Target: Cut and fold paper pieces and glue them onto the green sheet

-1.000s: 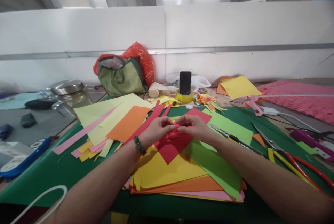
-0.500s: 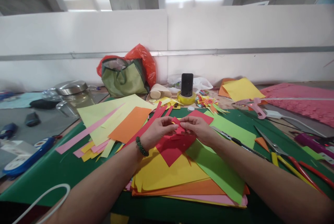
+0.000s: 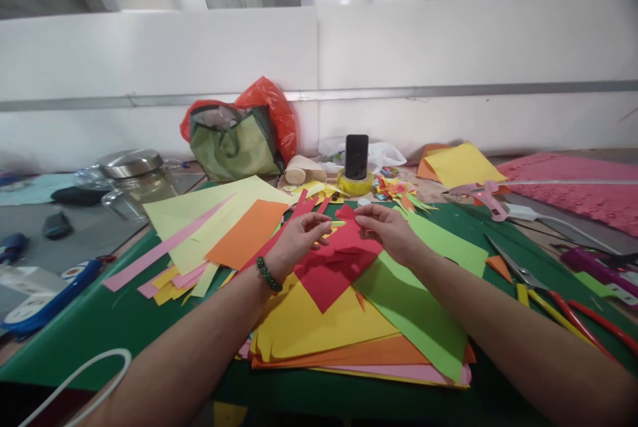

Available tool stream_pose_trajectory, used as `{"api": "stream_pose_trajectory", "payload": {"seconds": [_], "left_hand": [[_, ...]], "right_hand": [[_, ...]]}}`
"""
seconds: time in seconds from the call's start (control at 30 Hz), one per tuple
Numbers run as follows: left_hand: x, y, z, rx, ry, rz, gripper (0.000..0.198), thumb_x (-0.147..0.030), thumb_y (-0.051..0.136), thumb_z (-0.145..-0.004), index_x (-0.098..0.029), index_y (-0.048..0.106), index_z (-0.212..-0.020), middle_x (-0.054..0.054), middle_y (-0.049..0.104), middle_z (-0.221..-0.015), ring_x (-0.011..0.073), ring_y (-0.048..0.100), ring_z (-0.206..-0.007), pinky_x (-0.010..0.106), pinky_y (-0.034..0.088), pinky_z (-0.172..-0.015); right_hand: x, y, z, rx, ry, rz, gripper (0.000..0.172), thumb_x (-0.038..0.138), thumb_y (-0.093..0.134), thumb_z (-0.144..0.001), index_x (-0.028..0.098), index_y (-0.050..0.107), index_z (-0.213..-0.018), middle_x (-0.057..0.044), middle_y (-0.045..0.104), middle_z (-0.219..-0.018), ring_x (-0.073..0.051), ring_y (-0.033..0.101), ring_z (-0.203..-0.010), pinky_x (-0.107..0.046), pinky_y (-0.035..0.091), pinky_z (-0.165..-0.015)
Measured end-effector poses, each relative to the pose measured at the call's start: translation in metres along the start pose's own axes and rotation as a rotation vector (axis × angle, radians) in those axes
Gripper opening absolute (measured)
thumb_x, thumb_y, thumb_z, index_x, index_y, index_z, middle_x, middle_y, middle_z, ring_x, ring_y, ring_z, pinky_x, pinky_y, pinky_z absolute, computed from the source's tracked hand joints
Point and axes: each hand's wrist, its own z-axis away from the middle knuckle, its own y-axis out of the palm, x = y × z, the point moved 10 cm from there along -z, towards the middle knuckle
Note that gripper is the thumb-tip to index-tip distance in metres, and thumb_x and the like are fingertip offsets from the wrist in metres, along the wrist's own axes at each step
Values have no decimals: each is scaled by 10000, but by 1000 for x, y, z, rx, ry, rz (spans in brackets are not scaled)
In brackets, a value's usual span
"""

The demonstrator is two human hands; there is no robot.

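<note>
My left hand (image 3: 298, 240) and my right hand (image 3: 387, 229) are raised a little over the green mat (image 3: 100, 327). Between them they pinch a red paper piece (image 3: 349, 241) that is spread open, one hand at each side. Under it lies a red paper sheet (image 3: 323, 281) on a stack of yellow, green, orange and pink sheets (image 3: 349, 334). A green bead bracelet (image 3: 266, 274) is on my left wrist.
Red-handled scissors (image 3: 558, 301) and a knife lie on the right. A pink glue gun (image 3: 481, 194) is behind them. A phone stands in a yellow tape roll (image 3: 355, 181) at the back. A green bag (image 3: 232, 145), a glass jar (image 3: 132, 178), and loose paper strips (image 3: 169, 248) are on the left.
My hands have moved apart and lifted slightly, and the small folded red piece between them has spread out into a wider shape.
</note>
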Motion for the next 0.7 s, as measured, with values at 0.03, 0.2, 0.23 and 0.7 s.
{"api": "stream_pose_trajectory", "payload": {"seconds": [0.03,0.2,0.23,0.7], "left_hand": [[-1,-2,-1,-13,14,-57,309,-399,679,-717,-157,619,-900,18,631,-775,130,596,-645,240,453,-573],[-2,2,-2,31,115,-452,320,-378,711,-659,-156,627,-874,33,623,-769,153,550,-664,267,417,-600],[-1,5,-2,45,130,-521,347,-392,728,-635,-162,629,-876,37,624,-792,161,550,-683,267,408,-601],[5,22,4,152,125,-741,638,-179,622,-682,-139,485,-1305,18,592,-776,162,560,-675,246,422,-573]], "right_hand": [[6,-4,-1,-15,-39,33,347,362,788,-537,166,624,-771,50,602,-599,-74,528,-519,-237,445,-559],[7,6,0,99,-108,421,173,268,647,-704,154,643,-835,16,626,-595,-118,563,-550,-257,454,-567],[4,11,1,136,-121,550,135,235,614,-731,154,651,-833,2,646,-627,-129,581,-577,-255,449,-569],[-3,61,31,384,-336,1615,304,434,591,-862,155,644,-970,-110,675,-939,-240,611,-889,-268,383,-618]]}}
